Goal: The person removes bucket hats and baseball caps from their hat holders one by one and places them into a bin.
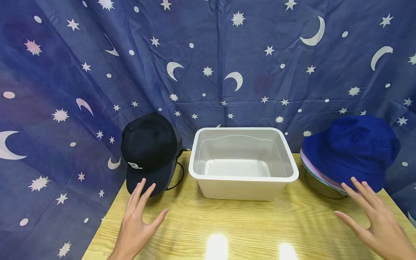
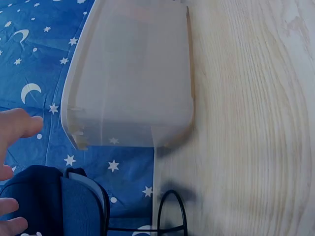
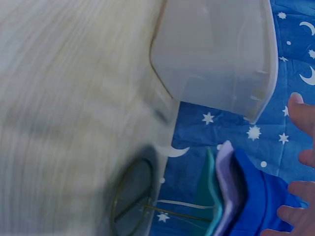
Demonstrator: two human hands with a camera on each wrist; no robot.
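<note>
My left hand (image 1: 134, 224) hovers with spread fingers in front of a stack of dark baseball caps (image 1: 149, 144), the top one black with a small white emblem. On the other side my right hand (image 1: 377, 220), fingers also spread, is held before a stack of bucket hats (image 1: 357, 148). Royal blue is on top there, with lilac (image 3: 227, 182) and teal (image 3: 210, 191) brims beneath it. Neither hand holds anything. Between the two stacks stands a white plastic bin (image 1: 240, 187), its inside bare.
A light wood table (image 1: 195, 224) carries everything. Behind and to the sides hangs a blue cloth (image 1: 208, 97) printed with white stars and moons. A black cord loop (image 1: 182, 177) sticks out beside the caps, and a thin dark loop (image 3: 115, 201) lies by the bucket hats.
</note>
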